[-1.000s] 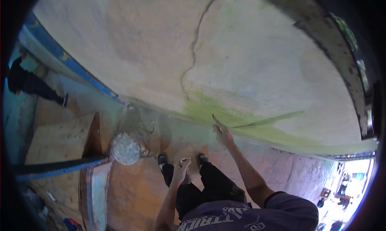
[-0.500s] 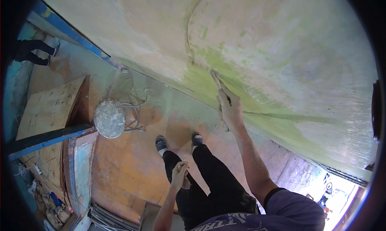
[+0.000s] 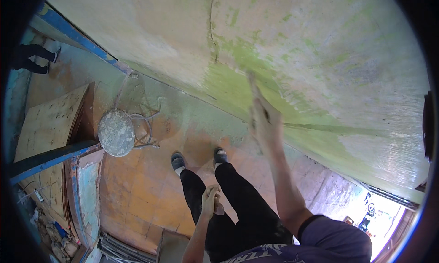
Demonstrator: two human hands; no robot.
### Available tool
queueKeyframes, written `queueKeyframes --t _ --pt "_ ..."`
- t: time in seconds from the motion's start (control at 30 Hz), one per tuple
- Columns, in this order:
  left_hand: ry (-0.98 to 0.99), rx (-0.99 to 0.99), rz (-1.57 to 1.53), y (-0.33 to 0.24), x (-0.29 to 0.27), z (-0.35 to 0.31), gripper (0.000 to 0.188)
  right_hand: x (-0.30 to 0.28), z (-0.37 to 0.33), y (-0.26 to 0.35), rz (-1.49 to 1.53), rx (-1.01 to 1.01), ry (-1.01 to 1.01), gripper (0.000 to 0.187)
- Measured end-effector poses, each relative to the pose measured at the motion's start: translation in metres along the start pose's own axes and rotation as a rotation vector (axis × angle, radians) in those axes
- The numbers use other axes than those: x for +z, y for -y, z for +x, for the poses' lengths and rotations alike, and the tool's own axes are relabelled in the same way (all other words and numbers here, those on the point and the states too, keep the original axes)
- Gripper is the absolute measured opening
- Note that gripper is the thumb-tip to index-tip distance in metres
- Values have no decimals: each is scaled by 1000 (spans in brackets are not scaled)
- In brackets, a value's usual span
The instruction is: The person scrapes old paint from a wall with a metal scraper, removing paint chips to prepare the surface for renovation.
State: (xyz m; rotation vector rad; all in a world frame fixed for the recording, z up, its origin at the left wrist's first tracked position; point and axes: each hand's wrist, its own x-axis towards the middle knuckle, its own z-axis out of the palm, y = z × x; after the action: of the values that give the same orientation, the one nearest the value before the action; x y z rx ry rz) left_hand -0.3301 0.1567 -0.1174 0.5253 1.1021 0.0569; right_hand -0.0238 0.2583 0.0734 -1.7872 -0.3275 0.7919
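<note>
My right hand [image 3: 269, 126] is closed around a putty knife [image 3: 252, 81], blurred by motion, whose narrow end reaches up to the wall. That wall [image 3: 238, 87] shows green here, with pale, whitish coating around it and a dark crack running upward. Low in front of my legs, my left hand [image 3: 209, 200] is closed, fingers curled, with a small brownish flat thing [image 3: 219, 209] showing beside it. What that thing is I cannot make out.
A round, paint-spattered stool [image 3: 116, 132] stands on the tiled floor to the left. Beyond it lean wooden boards [image 3: 50, 119] and a blue beam [image 3: 55, 162]. Another person's legs [image 3: 34, 57] show at far left. Bright daylight enters at lower right.
My right hand with the putty knife has shifted slightly right along the wall. My left hand has moved a little to the right, still closed. The whole view has shifted slightly.
</note>
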Motion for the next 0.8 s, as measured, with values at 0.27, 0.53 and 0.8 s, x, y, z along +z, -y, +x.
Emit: queueKeyframes --t 0.27,0.53,0.8 --pt "-54 45 51 -1 -2 -6 18 -1 3 -20 8 -68 -150 39" --pt "-127 97 53 -1 -1 -15 17 -54 -12 -48 -97 -85 -222 34" --pt "-48 54 6 5 -2 6 19 -51 16 -32 -311 -175 -42 42"
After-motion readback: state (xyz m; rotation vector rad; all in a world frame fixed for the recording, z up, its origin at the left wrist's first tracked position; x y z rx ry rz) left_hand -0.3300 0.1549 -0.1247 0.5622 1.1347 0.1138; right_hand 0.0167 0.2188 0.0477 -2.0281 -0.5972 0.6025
